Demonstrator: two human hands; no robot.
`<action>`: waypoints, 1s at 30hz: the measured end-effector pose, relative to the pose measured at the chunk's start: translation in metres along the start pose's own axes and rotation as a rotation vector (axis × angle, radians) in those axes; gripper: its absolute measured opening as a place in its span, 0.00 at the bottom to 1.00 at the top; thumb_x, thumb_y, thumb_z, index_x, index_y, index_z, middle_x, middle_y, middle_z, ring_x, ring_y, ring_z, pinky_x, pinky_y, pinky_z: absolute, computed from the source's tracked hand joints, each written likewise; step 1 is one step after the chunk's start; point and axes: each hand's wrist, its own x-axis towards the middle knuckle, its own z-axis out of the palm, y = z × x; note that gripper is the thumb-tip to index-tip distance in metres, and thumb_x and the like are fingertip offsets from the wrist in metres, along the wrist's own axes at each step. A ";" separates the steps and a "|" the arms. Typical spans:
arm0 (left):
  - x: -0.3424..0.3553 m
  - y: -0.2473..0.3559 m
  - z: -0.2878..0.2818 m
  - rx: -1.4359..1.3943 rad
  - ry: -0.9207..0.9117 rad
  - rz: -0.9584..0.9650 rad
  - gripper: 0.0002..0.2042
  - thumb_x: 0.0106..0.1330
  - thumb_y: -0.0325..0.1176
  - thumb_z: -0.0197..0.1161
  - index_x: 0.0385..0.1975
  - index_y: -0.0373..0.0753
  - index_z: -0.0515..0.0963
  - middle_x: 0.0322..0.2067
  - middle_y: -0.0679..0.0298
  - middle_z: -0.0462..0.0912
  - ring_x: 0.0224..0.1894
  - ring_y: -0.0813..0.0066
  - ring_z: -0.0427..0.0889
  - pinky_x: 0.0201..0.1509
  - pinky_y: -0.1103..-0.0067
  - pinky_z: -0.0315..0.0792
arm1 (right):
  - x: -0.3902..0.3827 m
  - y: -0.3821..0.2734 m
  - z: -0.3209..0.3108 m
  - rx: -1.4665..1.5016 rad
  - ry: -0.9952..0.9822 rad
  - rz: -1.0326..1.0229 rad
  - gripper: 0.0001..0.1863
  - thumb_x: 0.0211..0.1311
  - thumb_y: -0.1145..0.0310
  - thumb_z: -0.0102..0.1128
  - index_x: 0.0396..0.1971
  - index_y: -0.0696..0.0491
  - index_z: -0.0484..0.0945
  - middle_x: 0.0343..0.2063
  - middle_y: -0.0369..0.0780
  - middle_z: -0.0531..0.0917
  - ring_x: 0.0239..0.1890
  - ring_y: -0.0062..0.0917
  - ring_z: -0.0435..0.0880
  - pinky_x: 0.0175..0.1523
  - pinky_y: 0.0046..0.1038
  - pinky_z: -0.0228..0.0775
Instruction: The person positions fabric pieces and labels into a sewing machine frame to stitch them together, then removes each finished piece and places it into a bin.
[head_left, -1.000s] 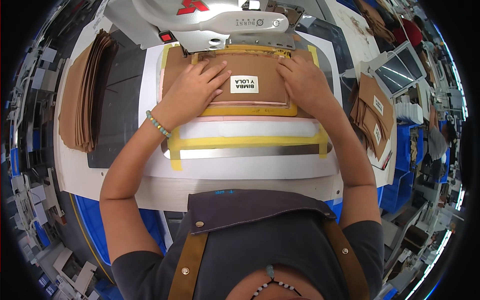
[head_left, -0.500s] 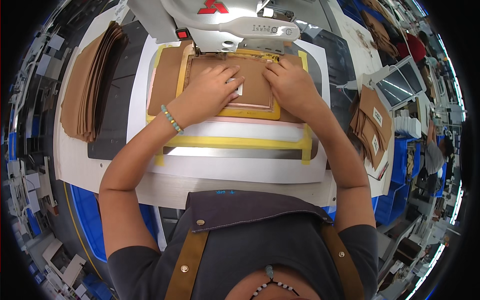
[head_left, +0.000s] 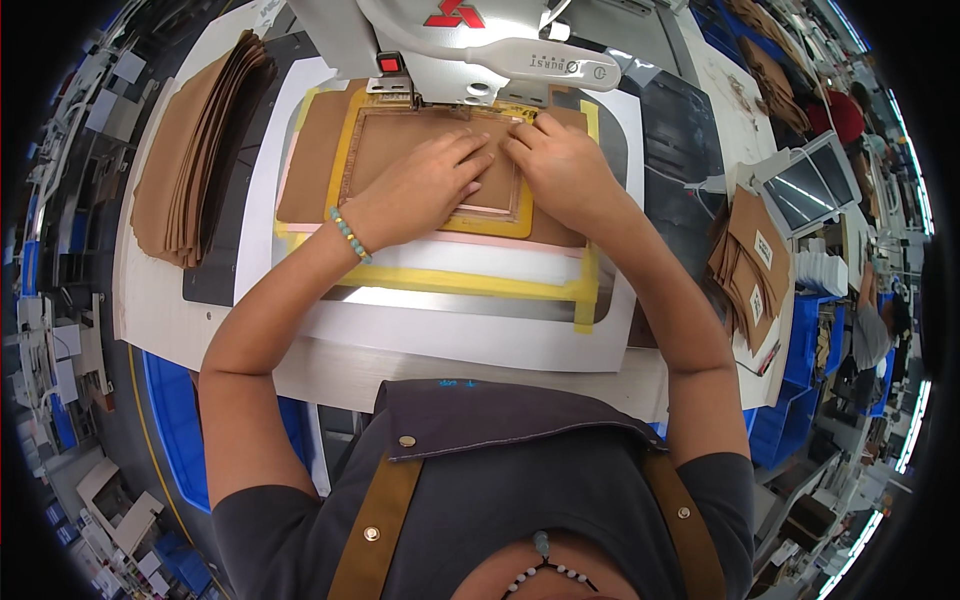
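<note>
A yellow rectangular frame (head_left: 345, 165) lies on a larger brown sheet (head_left: 312, 165) below the white sewing machine head (head_left: 440, 40). Inside the frame is a flat brown panel (head_left: 405, 130). My left hand (head_left: 428, 185) rests on this panel, fingers stretched out and a little apart. At the frame's upper right part, my right hand (head_left: 565, 170) has its fingers bent and pressed against the rim. What lies under its palm is hidden. Beneath all this is a white board (head_left: 480, 340) with yellow tape (head_left: 450, 282) along it.
A stack of brown panels (head_left: 190, 160) stands on the left of the table. More brown pieces with white labels (head_left: 750, 265) lie at the right, near a small screen (head_left: 805, 185). Blue bins (head_left: 785, 410) stand beyond the table's edge.
The frame, brown sheet and white board have shifted left and turned slightly under the machine, with both hands following. A small white label seen by my left fingers is now hidden.
</note>
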 end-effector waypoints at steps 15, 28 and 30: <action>-0.006 -0.021 -0.004 -0.058 0.081 -0.068 0.21 0.73 0.23 0.58 0.65 0.30 0.75 0.66 0.51 0.78 0.66 0.50 0.75 0.73 0.62 0.70 | 0.013 -0.020 0.006 0.041 0.010 -0.082 0.20 0.60 0.73 0.64 0.54 0.55 0.86 0.54 0.37 0.87 0.52 0.30 0.83 0.52 0.31 0.79; -0.069 -0.045 -0.065 -0.514 -0.108 -0.302 0.18 0.75 0.28 0.62 0.63 0.41 0.84 0.73 0.60 0.76 0.77 0.53 0.69 0.80 0.61 0.64 | -0.023 -0.018 -0.024 0.208 -0.051 -0.034 0.21 0.63 0.73 0.64 0.57 0.54 0.84 0.60 0.37 0.85 0.58 0.29 0.82 0.58 0.34 0.75; -0.074 -0.047 -0.064 -0.506 -0.156 -0.207 0.20 0.74 0.31 0.64 0.64 0.43 0.84 0.76 0.61 0.72 0.80 0.51 0.64 0.82 0.60 0.59 | -0.004 -0.024 -0.014 0.216 0.013 -0.107 0.21 0.63 0.73 0.64 0.57 0.54 0.84 0.61 0.37 0.84 0.59 0.28 0.81 0.57 0.33 0.74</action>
